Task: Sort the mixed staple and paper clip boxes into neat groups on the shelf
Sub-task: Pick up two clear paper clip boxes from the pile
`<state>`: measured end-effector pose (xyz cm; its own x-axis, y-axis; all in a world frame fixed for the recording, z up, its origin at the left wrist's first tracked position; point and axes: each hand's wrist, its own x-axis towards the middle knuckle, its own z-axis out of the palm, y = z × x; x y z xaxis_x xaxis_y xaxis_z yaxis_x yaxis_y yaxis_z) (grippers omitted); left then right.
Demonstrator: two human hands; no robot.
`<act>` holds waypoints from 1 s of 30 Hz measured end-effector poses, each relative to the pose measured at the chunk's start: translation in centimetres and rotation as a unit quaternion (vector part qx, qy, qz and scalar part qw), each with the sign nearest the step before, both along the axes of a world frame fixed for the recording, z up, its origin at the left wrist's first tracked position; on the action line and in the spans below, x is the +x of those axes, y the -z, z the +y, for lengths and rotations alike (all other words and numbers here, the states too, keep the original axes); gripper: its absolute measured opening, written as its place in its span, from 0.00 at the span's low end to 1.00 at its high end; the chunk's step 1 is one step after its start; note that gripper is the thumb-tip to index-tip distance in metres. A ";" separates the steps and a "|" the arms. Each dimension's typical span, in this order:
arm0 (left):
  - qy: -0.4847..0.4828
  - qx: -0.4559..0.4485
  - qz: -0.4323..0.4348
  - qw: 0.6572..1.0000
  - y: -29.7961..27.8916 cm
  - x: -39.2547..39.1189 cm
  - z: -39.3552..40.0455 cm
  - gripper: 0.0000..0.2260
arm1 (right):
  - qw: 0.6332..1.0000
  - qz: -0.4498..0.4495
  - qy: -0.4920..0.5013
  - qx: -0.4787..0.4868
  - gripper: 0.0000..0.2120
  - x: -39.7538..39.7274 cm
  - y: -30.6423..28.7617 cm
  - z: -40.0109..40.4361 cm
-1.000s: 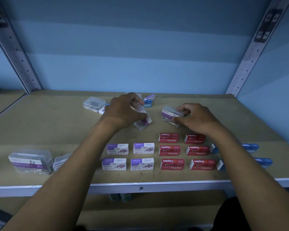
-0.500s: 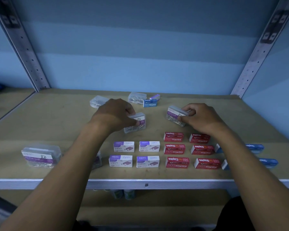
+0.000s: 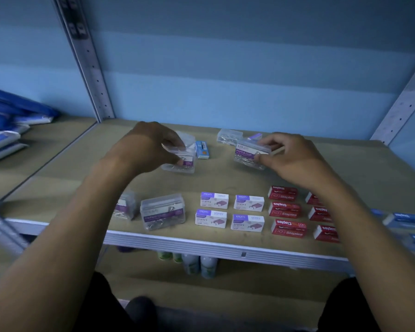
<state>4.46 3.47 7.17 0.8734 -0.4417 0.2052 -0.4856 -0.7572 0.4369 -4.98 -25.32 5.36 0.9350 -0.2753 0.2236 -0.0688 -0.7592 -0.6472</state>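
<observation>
Blue-walled shelf (image 3: 58, 164): each hand pinches a clear paper clip box — left hand (image 3: 149, 146) on one (image 3: 180, 161), right hand (image 3: 295, 159) on another (image 3: 250, 154). Best set both squarely beside the front-left clip boxes (image 3: 163, 210) — edges aligned, labels forward.

You are looking at a shelf (image 3: 225, 178) of matt, fibrous brown board, edged along the front with a ribbed metal rail (image 3: 201, 245) that is catching a dull sheen. The paper clip cases (image 3: 163, 210) are showing clear, glossy plastic with paper labels inside. The purple-and-white staple boxes (image 3: 214, 200) and the red staple boxes (image 3: 282, 193) are looking like smooth printed cardboard. The perforated uprights (image 3: 89, 61) are appearing as grey painted metal.
</observation>
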 end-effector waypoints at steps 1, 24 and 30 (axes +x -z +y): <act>-0.002 0.002 -0.003 1.000 -0.2 0.0 1.0 0.14 | 1.000 -0.004 -0.012 0.001 0.10 0.1 -0.2 0.9; 0.014 0.096 0.028 0.995 -0.1 -0.5 9.6 0.12 | 0.982 0.052 -0.177 -0.040 0.14 2.4 1.5 12.3; 0.021 0.108 0.035 0.993 0.3 -0.4 9.4 0.13 | 0.981 0.071 -0.174 -0.046 0.13 2.3 1.7 12.2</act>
